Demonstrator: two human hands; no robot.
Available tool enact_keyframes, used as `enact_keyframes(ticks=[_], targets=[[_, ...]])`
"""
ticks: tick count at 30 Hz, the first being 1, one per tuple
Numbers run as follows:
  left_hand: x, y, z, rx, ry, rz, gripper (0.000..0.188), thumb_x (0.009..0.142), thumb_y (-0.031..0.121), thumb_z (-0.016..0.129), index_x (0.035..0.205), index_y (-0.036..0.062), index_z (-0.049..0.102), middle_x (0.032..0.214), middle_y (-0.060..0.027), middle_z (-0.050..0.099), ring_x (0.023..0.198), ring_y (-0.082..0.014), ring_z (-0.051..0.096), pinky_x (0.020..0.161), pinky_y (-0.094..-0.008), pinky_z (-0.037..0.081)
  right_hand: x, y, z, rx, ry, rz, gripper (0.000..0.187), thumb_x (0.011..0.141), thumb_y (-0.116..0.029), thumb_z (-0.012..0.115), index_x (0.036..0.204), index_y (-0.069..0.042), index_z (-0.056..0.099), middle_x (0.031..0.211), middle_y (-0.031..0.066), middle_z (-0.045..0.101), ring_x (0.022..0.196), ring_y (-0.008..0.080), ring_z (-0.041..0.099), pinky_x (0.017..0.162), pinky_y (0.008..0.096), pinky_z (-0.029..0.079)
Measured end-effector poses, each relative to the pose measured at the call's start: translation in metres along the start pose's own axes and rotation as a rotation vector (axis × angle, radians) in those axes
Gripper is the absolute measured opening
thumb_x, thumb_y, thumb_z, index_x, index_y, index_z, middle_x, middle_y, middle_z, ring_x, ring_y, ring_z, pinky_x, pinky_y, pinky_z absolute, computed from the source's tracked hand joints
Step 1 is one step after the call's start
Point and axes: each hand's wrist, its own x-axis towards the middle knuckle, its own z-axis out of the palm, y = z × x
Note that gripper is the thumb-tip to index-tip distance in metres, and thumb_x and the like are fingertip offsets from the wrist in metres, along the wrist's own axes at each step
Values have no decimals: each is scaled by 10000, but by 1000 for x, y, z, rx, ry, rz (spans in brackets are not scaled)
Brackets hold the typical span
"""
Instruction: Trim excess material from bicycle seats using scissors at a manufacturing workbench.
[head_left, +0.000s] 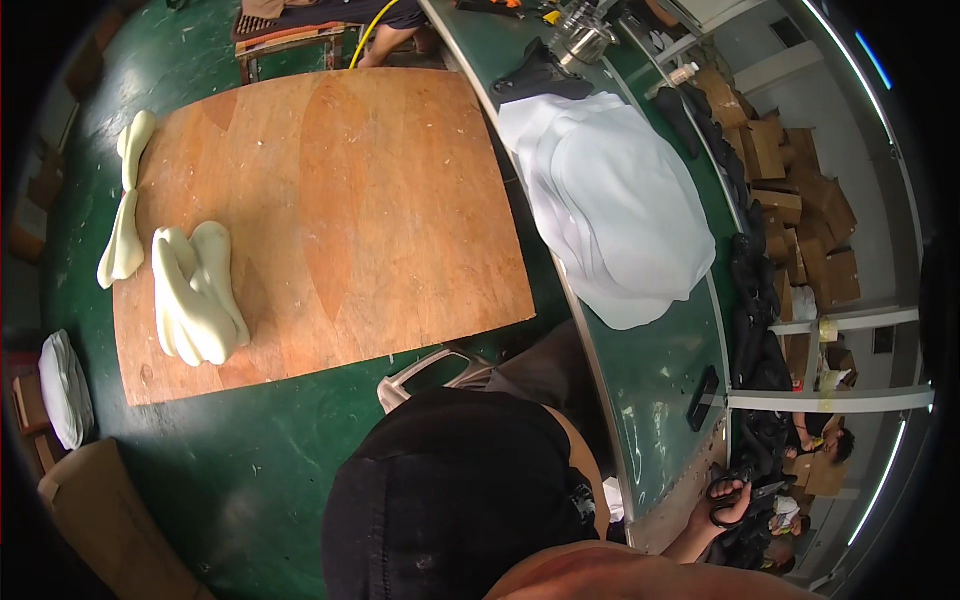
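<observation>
At the lower right, my right hand is closed around the black loop handles of a pair of scissors. The scissors are beside a long heap of black soft pieces along the far right edge of the green worktable. My left hand is not in view. A flat black phone-like object lies on the worktable, near my right hand. Farther along stands a stack of thin white sheets with rounded, uneven edges.
Left of the worktable is a wooden board with pale cream foam-like pieces at its left side. A chair frame stands below it. Cardboard boxes are piled at right. Another person's leg shows at the top.
</observation>
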Motion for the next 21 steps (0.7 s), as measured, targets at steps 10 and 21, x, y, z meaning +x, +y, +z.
enact_keyframes(ticks=[10,21], targets=[[-20,-11,-60,-206,-347,21,310,929,265,653,1168,86,737,1101,-171,742,1028,-379,698,862,-522,538,34,65,8,-177,140,192,272,993,-344,641,879,-104,581,700,-25,476,595,98,453,531,258,357],[-106,-94,-371,137,-391,-603,304,922,310,693,1118,79,716,1017,-160,742,998,-384,704,840,-516,557,155,101,96,-134,119,111,260,959,-275,727,877,-51,621,699,-14,533,580,88,515,519,237,394]])
